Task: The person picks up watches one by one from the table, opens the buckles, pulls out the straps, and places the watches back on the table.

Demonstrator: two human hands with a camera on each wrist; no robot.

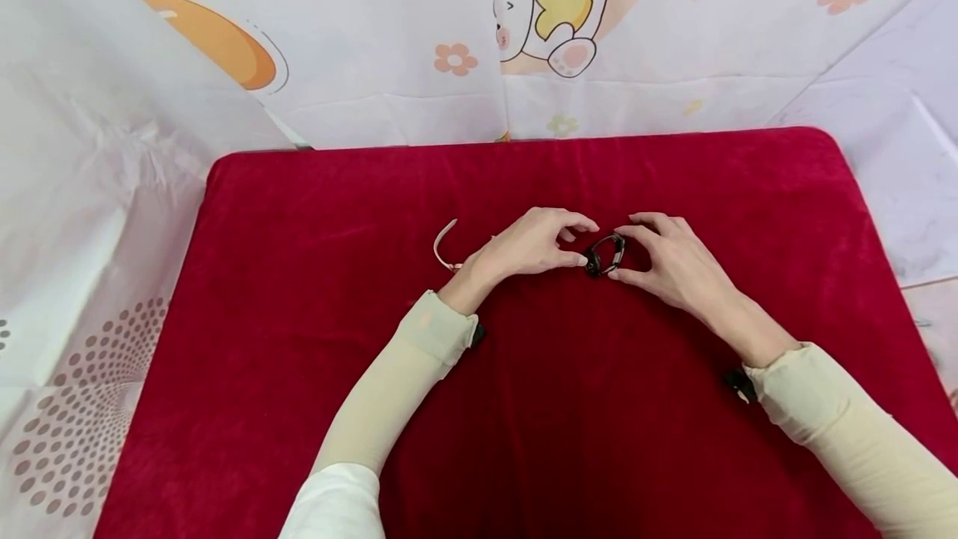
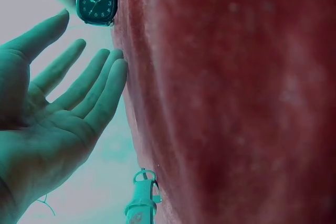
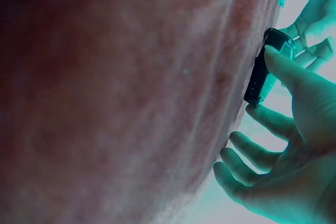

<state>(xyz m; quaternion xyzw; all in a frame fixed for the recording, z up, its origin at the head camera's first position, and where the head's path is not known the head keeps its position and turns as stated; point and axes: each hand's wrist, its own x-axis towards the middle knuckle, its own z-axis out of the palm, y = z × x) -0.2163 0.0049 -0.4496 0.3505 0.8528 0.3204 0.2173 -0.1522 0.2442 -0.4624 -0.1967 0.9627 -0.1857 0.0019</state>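
A dark wristwatch (image 1: 593,263), its strap bent into a loop, stands on the red cloth between both hands. My right hand (image 1: 677,264) holds it by the strap; in the right wrist view the thumb lies along the band and the index fingertip meets its lower end. The left wrist view shows its squarish dial (image 2: 97,2) with numerals. My left hand (image 1: 527,244) is beside the watch with fingers parted and slightly bent, thumb tip close to the case. A pale strap (image 1: 443,246) curves out from behind my left wrist; its buckle (image 2: 144,176) shows in the left wrist view.
Red velvety cloth (image 1: 314,273) covers the table. A white curtain (image 1: 359,40) with cartoon prints hangs along the back edge, and more pale sheeting (image 1: 82,190) hangs at the left.
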